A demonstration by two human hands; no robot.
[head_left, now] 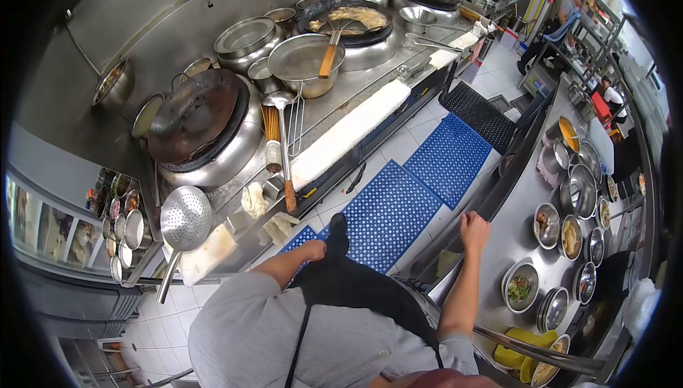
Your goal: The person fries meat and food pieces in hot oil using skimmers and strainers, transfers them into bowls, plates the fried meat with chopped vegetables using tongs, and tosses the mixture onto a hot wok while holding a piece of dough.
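The left hand [311, 250] was closed in a loose fist, between the stove and the person's leg, near the folded cloth [277, 229] that hung at the stove's edge. The right hand [474, 232] was also curled closed, beside the near edge of the metal counter [502, 246]. Whether either palm held something small could not be told.

On the stove, the long-handled ladle [284, 121] lay with its wooden grip poking out past the front edge, towards the left hand. Beside it lay the bamboo brush [272, 135], and farther left the perforated scoop [186, 219] jutted its handle out over the floor. A long white cloth [352, 132] ran along the front edge. Behind these, the dark wok [193, 114] sat tilted on its burner, and the metal basin [306, 68] stood near the pan [359, 27] of pale, frothy food. A wire skimmer [329, 59] rested across them, its wooden handle over the basin.

Blue mats [388, 206] covered the aisle floor. Bowls crowded the right-hand counter, among them the bowl of chopped greens [520, 288], close to the stacked bowls [553, 310] and a yellow item [523, 349] near the rail. Another person [563, 25] stood at the far end.
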